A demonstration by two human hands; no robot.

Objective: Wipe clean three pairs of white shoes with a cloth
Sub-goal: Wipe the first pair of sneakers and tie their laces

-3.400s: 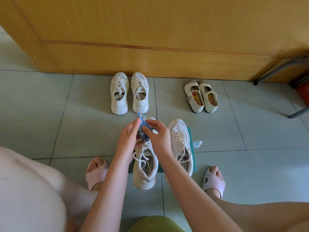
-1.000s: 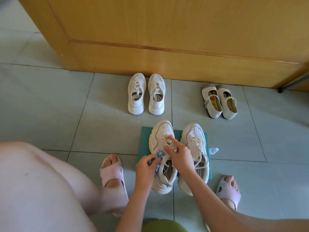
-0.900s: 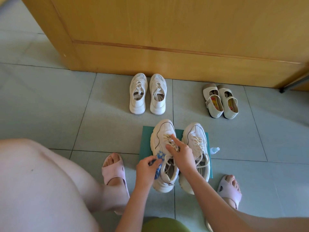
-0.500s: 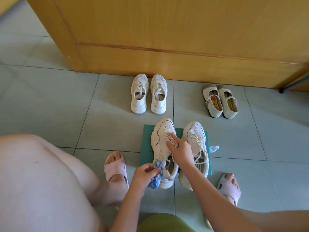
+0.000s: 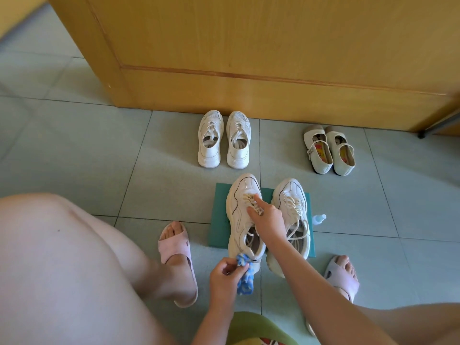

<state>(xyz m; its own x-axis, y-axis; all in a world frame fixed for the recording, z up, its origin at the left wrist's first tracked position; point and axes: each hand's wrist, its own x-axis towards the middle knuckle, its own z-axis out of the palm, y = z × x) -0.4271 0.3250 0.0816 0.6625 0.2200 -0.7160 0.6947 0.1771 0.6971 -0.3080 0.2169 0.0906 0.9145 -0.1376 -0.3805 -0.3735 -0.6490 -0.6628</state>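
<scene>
Two chunky white sneakers stand on a teal mat (image 5: 220,220). My right hand (image 5: 267,220) rests on the laces and tongue of the left sneaker (image 5: 240,210), forefinger stretched forward. The right sneaker (image 5: 291,202) stands beside it. My left hand (image 5: 224,277) pinches a blue patterned cloth (image 5: 245,273) against that left sneaker's heel. A second pair of white lace-up sneakers (image 5: 224,139) stands farther away by the door. White strap shoes (image 5: 328,149) stand to their right.
A wooden door (image 5: 249,51) closes off the far side. A small white bottle (image 5: 319,218) lies at the mat's right edge. My feet in pink slippers (image 5: 174,247) flank the mat on the grey tiled floor. A metal leg (image 5: 438,125) shows at the right.
My left hand has slid the cloth from the toe, along the left sneaker's side, down to its heel. My right hand has stayed on the laces. The view has shifted a little.
</scene>
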